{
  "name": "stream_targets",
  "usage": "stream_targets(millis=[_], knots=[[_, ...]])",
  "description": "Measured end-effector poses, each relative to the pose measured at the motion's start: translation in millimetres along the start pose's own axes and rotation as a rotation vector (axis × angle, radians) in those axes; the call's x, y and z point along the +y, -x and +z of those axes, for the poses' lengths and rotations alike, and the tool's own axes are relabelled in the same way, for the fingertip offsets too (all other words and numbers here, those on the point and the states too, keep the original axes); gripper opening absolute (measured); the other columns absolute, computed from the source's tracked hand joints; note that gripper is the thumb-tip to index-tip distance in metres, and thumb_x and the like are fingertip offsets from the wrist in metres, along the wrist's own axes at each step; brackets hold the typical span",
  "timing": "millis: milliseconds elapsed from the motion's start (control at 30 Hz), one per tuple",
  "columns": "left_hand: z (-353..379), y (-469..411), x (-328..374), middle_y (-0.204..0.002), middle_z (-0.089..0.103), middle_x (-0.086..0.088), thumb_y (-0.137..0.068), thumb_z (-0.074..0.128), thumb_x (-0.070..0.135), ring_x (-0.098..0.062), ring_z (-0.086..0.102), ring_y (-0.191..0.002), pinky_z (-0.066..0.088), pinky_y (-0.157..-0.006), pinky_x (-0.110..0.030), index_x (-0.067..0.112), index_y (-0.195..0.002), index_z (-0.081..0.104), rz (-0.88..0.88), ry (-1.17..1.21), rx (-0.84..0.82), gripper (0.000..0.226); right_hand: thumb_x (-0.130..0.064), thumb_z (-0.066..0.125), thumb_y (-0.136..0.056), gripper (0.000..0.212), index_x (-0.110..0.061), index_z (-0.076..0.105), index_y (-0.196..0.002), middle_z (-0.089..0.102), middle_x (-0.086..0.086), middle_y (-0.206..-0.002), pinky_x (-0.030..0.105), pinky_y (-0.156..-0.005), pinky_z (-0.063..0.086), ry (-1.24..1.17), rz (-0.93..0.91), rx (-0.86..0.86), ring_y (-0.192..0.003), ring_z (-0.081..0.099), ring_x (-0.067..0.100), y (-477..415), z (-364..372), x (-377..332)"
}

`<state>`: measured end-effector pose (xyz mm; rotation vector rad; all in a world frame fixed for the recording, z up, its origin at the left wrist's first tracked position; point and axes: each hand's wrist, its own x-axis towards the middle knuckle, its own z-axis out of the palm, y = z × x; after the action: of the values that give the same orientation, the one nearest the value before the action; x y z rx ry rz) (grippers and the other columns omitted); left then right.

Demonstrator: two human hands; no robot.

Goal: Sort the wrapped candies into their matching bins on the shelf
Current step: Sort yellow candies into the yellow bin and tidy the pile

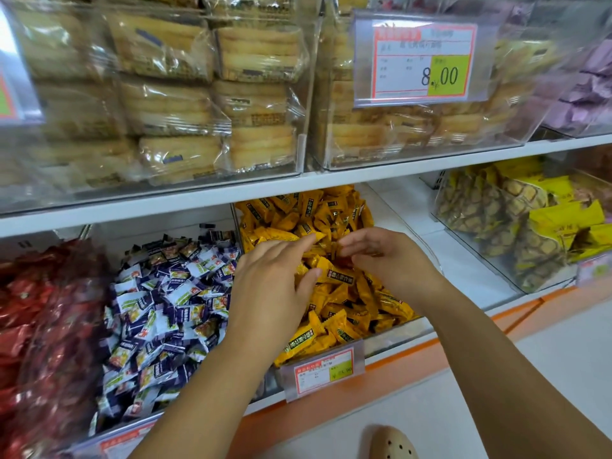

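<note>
Both hands are in the middle bin, centre of frame. Left hand (271, 293) lies flat on the heap of small yellow-and-black film-wrapped candies (334, 293), fingers straight, gripping nothing. Right hand (387, 260) is just beside it, fingers bent, tips down in the heap. I can't tell if it's pinching one.

The heap fills the clear plastic bin (397, 339), mid-frame on the lower shelf. Left of it are purple-and-white wrapped candies (165, 309), then red wrapped candies (39, 326) at the far left edge.

My read on handling: the pieces are light, the wrappers slick and crinkly, and the pile is loose, so it'll slide under a push. I'd take a stray by its crimped end tab or pinch across the body, one at a time. Scooping would drag neighbours along. I can't spot a clear misfit in the yellow heap from here.
</note>
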<state>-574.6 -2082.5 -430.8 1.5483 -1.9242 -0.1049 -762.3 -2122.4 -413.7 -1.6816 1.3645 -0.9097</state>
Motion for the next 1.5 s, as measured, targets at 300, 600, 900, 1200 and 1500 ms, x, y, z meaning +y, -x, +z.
stream_targets(millis=[300,600,900,1200,1500], knots=[[2.9,3.5,-2.8,-0.118,0.065,0.008,-0.085,0.066,0.037,-0.013,0.045,-0.122,0.037,-0.102,-0.036,0.028,-0.128,0.058,0.005,-0.01,0.06,0.045,-0.016,0.065,-0.084,0.03,-0.032,0.068,-0.109,0.06,-0.006,-0.11,0.03,-0.087,0.05,0.502,0.0,0.057,-0.102,0.057,0.016,-11.7,5.8,18.7],[5.0,3.3,-2.7,-0.118,0.065,0.008,-0.084,0.068,0.038,-0.014,0.047,-0.122,0.035,-0.1,-0.037,0.029,-0.126,0.06,0.011,-0.042,0.064,0.044,-0.008,0.057,-0.087,0.03,-0.034,0.059,-0.103,0.066,-0.018,-0.082,0.029,-0.084,0.048,0.472,0.026,0.127,-0.09,0.062,0.009,-7.7,7.8,17.2],[4.5,0.9,-0.8,-0.121,0.063,0.013,-0.086,0.032,0.066,-0.005,0.041,-0.119,0.026,-0.097,-0.031,0.037,-0.13,0.056,0.08,-0.033,0.028,0.058,0.001,0.07,-0.081,0.028,-0.021,0.063,-0.097,0.074,0.002,-0.082,0.03,-0.081,0.055,-0.234,-0.047,0.073,-0.081,0.069,0.018,12.0,3.0,-27.4],[3.0,0.8,-4.2,-0.114,0.064,0.016,-0.091,0.042,0.05,-0.005,0.044,-0.113,0.024,-0.099,-0.029,0.036,-0.116,0.062,0.083,-0.022,0.015,0.035,-0.019,0.068,-0.087,0.041,-0.037,0.059,-0.123,0.056,-0.009,-0.128,0.021,-0.077,0.05,0.475,0.255,-0.177,-0.1,0.062,0.015,17.2,-55.2,-14.5],[1.9,2.8,-2.2,-0.117,0.064,0.015,-0.091,0.032,0.055,-0.009,0.051,-0.115,0.021,-0.108,-0.032,0.034,-0.117,0.062,0.083,-0.083,-0.026,0.045,-0.044,0.074,-0.069,0.083,-0.023,0.023,-0.131,0.045,0.003,-0.091,0.041,-0.079,0.048,0.945,0.324,-0.495,-0.115,0.039,0.035,1.7,-4.6,13.2]])
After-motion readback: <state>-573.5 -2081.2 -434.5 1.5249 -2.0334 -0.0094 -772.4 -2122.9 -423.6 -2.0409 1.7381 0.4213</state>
